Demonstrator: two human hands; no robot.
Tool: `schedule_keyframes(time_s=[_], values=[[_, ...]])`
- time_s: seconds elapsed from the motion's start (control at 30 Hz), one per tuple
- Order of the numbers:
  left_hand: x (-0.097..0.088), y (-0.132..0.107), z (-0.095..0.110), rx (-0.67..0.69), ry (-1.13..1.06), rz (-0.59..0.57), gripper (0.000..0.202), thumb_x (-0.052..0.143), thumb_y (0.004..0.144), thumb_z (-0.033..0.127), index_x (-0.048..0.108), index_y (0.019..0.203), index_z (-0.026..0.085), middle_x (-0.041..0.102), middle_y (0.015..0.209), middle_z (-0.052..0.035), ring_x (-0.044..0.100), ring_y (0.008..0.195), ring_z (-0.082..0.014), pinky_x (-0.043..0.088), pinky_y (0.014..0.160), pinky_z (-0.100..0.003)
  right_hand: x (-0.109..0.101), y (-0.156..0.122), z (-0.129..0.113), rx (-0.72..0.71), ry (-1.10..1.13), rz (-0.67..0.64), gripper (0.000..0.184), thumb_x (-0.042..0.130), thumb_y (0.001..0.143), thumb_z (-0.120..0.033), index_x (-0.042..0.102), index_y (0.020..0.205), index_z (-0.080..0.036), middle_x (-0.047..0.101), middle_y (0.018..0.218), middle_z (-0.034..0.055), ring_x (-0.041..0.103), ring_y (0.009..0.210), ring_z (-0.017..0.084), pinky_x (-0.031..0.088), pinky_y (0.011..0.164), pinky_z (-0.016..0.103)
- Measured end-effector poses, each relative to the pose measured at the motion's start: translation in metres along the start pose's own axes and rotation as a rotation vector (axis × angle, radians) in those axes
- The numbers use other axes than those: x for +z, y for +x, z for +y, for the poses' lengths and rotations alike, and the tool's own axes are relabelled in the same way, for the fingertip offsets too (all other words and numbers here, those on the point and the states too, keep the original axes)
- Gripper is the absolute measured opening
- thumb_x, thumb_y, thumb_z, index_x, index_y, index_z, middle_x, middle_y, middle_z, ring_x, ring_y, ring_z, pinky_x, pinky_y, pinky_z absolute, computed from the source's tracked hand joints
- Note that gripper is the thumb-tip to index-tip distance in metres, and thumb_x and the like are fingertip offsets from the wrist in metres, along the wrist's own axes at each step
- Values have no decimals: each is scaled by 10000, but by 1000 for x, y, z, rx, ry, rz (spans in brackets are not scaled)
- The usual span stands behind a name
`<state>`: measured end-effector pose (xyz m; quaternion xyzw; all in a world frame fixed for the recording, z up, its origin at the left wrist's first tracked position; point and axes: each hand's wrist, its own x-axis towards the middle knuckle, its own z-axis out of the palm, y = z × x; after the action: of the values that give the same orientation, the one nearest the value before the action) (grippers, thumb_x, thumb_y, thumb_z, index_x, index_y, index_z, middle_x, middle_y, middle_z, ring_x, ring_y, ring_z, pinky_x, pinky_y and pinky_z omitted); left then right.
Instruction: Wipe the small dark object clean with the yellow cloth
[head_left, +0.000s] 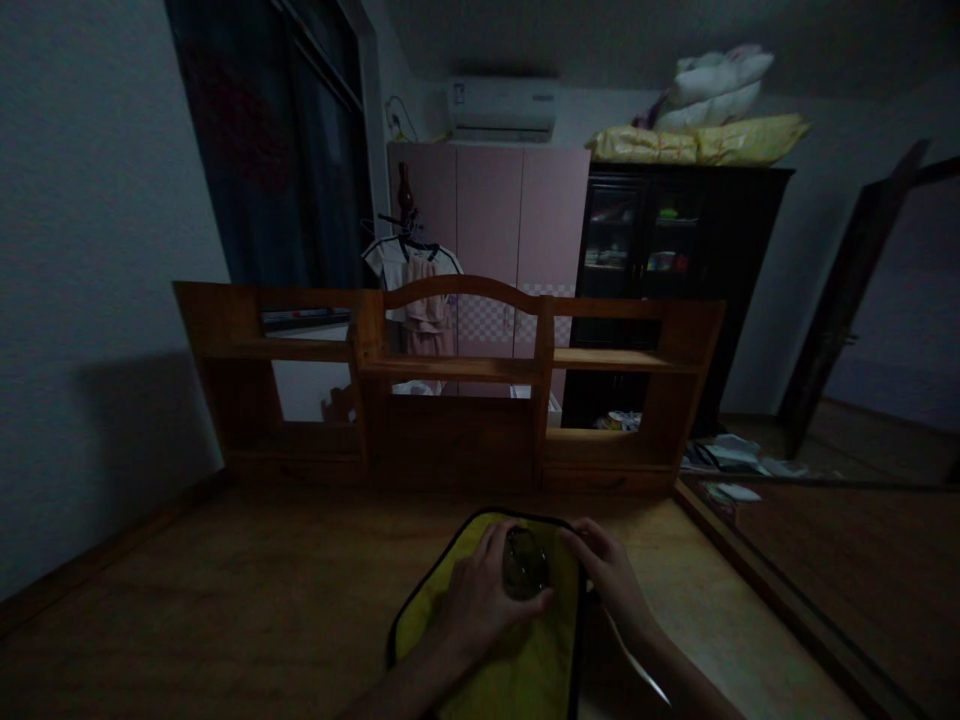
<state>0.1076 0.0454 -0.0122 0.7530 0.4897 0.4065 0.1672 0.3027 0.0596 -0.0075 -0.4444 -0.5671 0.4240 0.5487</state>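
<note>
Held dark, glinting glass [526,562] in half-curled left hand [480,590]; pinched black-edged yellow cloth [525,665] at one o'clock with right hand [606,565].

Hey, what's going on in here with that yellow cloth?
A person has their left hand around a small, see-through glass, over a yellow cloth with dark edging. Their right hand is at the cloth's far right corner; it's too dark to tell if it grips it. The cloth lies on a wooden table, in front of a wooden shelf. I can't tell whether the glass rests on the cloth or is held just above it.
</note>
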Motion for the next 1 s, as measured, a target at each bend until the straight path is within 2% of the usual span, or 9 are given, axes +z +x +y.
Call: schedule_keyframes(time_s=[0.23,0.57,0.67,0.8,0.87,1.0], values=[[1,0,-2,-41,-4,-17,742,769,637,481,445,1272,276,549,1260,-49,565,1090,-266,459,931,-368,-7,0,-6,11,-61,69,319,614,788,-504,625,800,-185,613,741,-8,560,693,167,429,583,227],[1,-1,0,-29,12,-62,731,766,626,456,454,1264,282,532,1278,-45,560,1094,-279,439,964,-377,-3,-1,-9,74,-1,36,297,633,770,-491,626,806,-196,610,733,-7,565,679,167,434,562,226],[2,0,0,-11,19,-62,727,759,628,469,453,1261,282,546,1252,-48,569,1069,-280,455,935,-376,-4,-3,-11,73,-6,-16,296,599,793,-483,653,830,-194,648,797,13,599,773,194,466,647,251],[1,0,1,17,5,-81,686,750,637,457,470,1240,288,572,1188,-42,596,981,-263,481,858,-351,-4,-5,-11,26,30,-164,258,542,813,-388,711,807,-194,665,1059,62,589,1027,243,469,827,320],[0,0,1,27,2,-98,705,762,625,435,464,1248,289,570,1189,-40,595,976,-264,485,829,-340,-2,-5,-8,28,72,-222,253,550,800,-371,727,779,-192,653,1101,74,589,1041,249,470,844,344],[-1,0,-1,44,9,-126,744,771,619,398,438,1277,298,555,1214,-34,588,984,-262,481,818,-334,3,-4,-7,25,91,-260,208,646,742,-364,745,782,-185,677,1006,80,619,959,246,481,847,363]])
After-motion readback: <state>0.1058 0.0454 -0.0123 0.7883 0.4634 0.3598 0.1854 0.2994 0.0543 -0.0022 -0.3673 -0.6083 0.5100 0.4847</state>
